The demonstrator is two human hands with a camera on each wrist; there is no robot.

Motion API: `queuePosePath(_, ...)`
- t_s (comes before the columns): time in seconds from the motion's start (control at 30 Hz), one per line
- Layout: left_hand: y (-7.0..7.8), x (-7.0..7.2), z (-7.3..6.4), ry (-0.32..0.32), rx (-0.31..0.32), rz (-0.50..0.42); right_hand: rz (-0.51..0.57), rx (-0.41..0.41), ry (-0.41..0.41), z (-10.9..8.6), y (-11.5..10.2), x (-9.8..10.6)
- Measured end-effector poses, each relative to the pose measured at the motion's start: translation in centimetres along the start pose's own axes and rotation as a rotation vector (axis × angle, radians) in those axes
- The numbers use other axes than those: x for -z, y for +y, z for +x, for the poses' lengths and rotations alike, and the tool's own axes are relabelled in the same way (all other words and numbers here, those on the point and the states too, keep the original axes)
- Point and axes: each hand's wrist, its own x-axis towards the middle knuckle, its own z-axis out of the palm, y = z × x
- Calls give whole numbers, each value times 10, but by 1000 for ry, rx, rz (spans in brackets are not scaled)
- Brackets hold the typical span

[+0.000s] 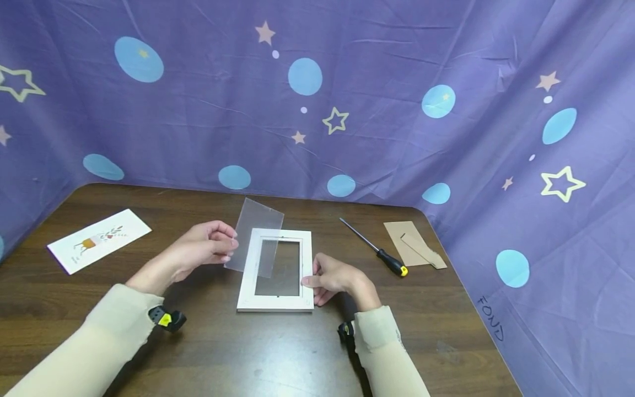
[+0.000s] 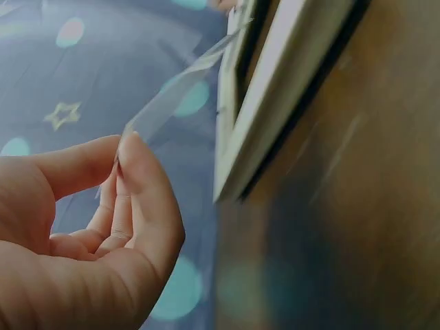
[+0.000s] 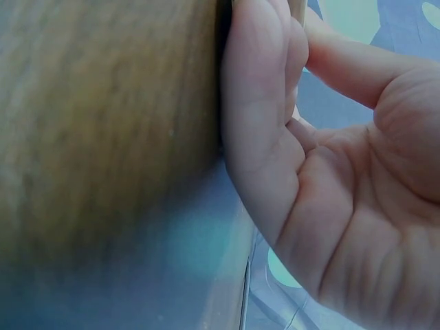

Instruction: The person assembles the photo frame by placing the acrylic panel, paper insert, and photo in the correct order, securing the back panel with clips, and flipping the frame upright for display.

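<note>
My left hand (image 1: 205,245) pinches the left edge of a clear thin sheet (image 1: 260,214) between thumb and fingers. In the left wrist view the sheet (image 2: 168,96) is tilted, seen nearly edge-on, and reaches toward the frame. The sheet overlaps the upper left of a white picture frame (image 1: 275,304) in the head view. At the frame's right side, my right hand (image 1: 342,278) grips the border, thumb on top and fingers at the outer edge. Through the frame's opening, a dark surface shows.
Right of the frame lies a screwdriver (image 1: 389,260) with a black and yellow handle. Beyond it is a brown board (image 1: 399,231) with a thin bent piece (image 1: 419,249) across it. A white card (image 1: 106,240) with a printed animal lies at left. A purple curtain (image 1: 377,71) borders the table.
</note>
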Motion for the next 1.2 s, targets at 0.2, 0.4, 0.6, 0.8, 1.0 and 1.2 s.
queuePosePath(0.2, -14, -22, 1, -45, 60, -104, 3, -5, -5, 0, 0, 1)
queuePosePath(0.4, -20, -35, 2, -47, 94, -137, 1, -8, -3, 1, -1, 1)
queuePosePath(0.6, -22, -46, 2, -61, 116, -162, 4, -5, -7, 1, -1, 1)
queuePosePath(0.8, -23, -52, 2, -83, 132, -191, 8, -2, -9, 1, -1, 1)
queuePosePath(1.0, -22, -56, 3, -85, 138, -186, 10, -1, -16, 1, 0, 1)
queuePosePath(1.2, -20, -60, 4, -80, 128, -154, 9, -2, -15, 0, 0, 2)
